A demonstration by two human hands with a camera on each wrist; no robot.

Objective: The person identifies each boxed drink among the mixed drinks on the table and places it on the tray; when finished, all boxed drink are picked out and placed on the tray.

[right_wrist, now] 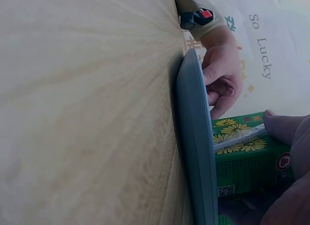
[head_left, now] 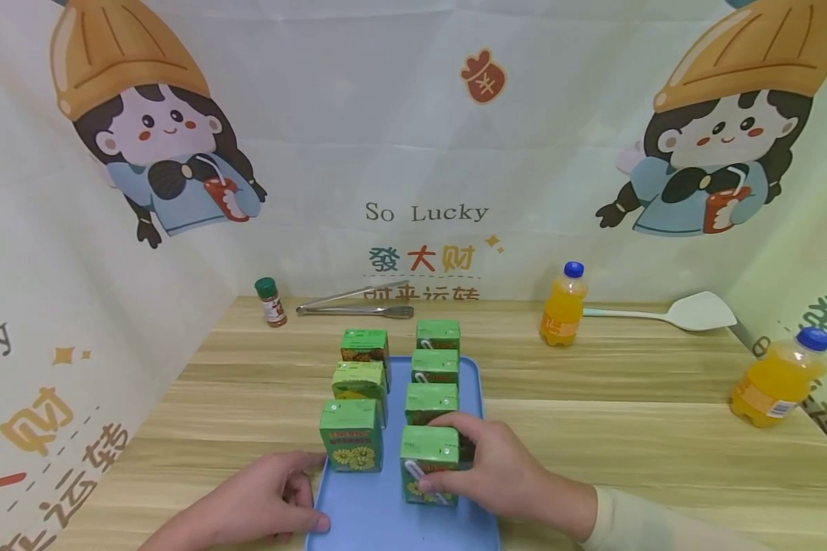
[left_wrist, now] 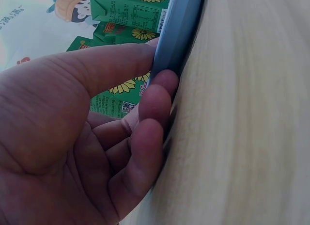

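A blue tray (head_left: 368, 516) lies on the wooden table, bearing two columns of green juice-box drink cartons. My right hand (head_left: 506, 471) grips the front carton of the right column (head_left: 430, 444), thumb on its near face beside a wrapped straw and fingers behind. In the right wrist view, this drink carton (right_wrist: 252, 162) stands at the tray's inner side. At the tray's left edge, my left hand (head_left: 269, 497) pinches the rim with bent fingers; the left wrist view shows its thumb against the tray wall (left_wrist: 177, 36). The left column's front carton (head_left: 350, 436) stands just beyond that hand.
A green-capped spice jar (head_left: 271, 302) and metal tongs (head_left: 354, 311) lie toward the back left. An orange drink bottle (head_left: 562, 306) stands at the back right, near a white spatula (head_left: 699, 312). Another orange bottle (head_left: 775, 383) is at the far right. A printed cloth (head_left: 413, 138) hangs behind.
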